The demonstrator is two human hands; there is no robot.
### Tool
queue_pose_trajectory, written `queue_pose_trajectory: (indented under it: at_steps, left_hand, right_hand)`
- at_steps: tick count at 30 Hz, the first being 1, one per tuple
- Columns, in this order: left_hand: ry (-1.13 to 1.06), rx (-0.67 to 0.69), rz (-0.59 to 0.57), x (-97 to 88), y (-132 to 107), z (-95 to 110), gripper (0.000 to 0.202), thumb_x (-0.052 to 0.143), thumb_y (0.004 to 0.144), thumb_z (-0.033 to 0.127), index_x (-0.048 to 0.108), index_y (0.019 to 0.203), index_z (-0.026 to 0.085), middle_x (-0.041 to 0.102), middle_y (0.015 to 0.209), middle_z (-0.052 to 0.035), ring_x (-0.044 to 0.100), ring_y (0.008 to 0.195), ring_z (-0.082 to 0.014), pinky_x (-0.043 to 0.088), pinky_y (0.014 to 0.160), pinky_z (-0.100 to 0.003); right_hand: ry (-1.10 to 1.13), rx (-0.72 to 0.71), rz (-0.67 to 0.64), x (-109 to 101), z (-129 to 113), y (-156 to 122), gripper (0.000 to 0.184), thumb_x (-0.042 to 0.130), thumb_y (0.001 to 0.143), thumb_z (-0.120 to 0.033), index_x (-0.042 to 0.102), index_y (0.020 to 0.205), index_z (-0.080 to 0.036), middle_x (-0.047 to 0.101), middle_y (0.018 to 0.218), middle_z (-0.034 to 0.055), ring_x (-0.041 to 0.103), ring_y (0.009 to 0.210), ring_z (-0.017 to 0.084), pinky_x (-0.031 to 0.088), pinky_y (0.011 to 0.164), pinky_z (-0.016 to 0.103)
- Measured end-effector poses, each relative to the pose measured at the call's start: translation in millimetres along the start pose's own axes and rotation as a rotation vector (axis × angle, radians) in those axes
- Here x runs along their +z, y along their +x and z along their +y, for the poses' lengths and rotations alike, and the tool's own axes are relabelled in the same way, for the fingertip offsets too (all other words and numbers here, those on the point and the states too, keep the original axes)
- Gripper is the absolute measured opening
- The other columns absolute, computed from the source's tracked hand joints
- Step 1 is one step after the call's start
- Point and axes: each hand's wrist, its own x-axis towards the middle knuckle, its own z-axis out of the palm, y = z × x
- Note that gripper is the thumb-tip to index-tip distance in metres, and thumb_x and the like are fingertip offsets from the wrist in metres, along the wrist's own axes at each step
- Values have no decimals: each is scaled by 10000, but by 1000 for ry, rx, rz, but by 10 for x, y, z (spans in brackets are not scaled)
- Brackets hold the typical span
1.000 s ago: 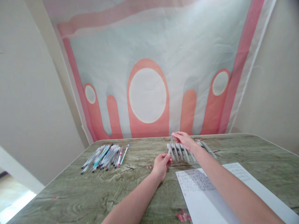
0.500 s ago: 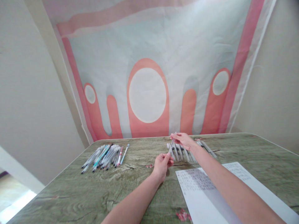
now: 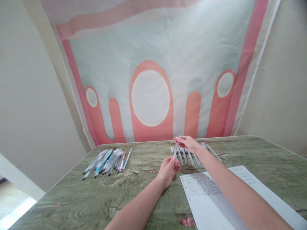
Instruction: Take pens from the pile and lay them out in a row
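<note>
Both my hands hold one pale pen (image 3: pixel 176 150) above the green wood-grain table (image 3: pixel 120 195). My left hand (image 3: pixel 168 170) pinches its lower end with closed fingers. My right hand (image 3: pixel 188 143) grips its upper end, fingers closed. Just behind and under the hands lies a row of several grey-white pens (image 3: pixel 189 157) laid side by side. A second heap of several pens (image 3: pixel 107 159), some teal and one pink, lies at the table's far left.
Two white sheets of printed paper (image 3: pixel 208 198) lie on the table under my right forearm, reaching the near right edge. A pink and pale blue cloth (image 3: pixel 151 80) hangs on the wall behind the table. The table's left edge drops to the floor.
The hands have barely moved. The pen between them sits a little lower and my left hand's fingers have curled slightly tighter round its end.
</note>
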Motion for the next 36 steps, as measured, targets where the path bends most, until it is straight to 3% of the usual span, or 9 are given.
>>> queue_pose_trajectory:
  at_steps: [3,7,15,19,23,27,36]
  left_hand:
    - [50,66,59,-46,37,-38,317,682,596,362,495,705,130,535,611,11,472,503,-45,385,528,-171]
    - [82,30,84,-107,80,-83,317,666,605,389,511,649,115,496,530,26,421,441,-28,363,477,-157]
    - [-180,-192,22,-85,40,-41,192,630,690,255,527,682,93,506,590,13,436,456,-3,392,464,-114]
    - [-261,-323,-47,-42,-5,0,193,576,739,274,541,776,88,523,622,-7,474,493,-19,423,489,-125]
    - [-202,-229,-33,-6,-30,-13,177,592,725,263,539,783,105,549,670,-24,520,564,-49,463,558,-166]
    - [-144,-140,-2,-7,-17,-23,123,612,707,193,534,713,98,536,646,-11,498,529,-28,454,545,-143]
    - [-221,-172,8,-70,29,-6,98,568,744,181,519,787,107,531,618,15,480,468,-9,432,486,-117]
  right_hand:
    - [-31,-12,7,13,24,10,170,627,708,-270,648,797,-127,628,785,43,533,584,53,465,523,136]
    - [-9,-19,-9,28,38,8,164,612,724,-263,638,823,-135,627,814,46,551,615,61,475,548,151]
    - [91,2,-91,50,-20,-34,146,569,764,-228,624,874,-150,633,860,47,583,650,66,466,510,137]
    - [105,10,-138,49,-36,-53,175,532,792,-237,609,924,-153,617,934,56,592,678,70,462,509,138]
    - [97,24,-173,74,-43,-71,185,511,805,-244,601,936,-149,605,959,65,602,698,88,460,509,153]
    - [102,24,-165,93,-43,-69,185,510,805,-247,598,935,-148,606,954,67,606,694,92,453,506,155]
    - [175,19,-171,100,-72,-88,188,465,829,-198,597,950,-140,616,971,80,618,697,103,461,499,168]
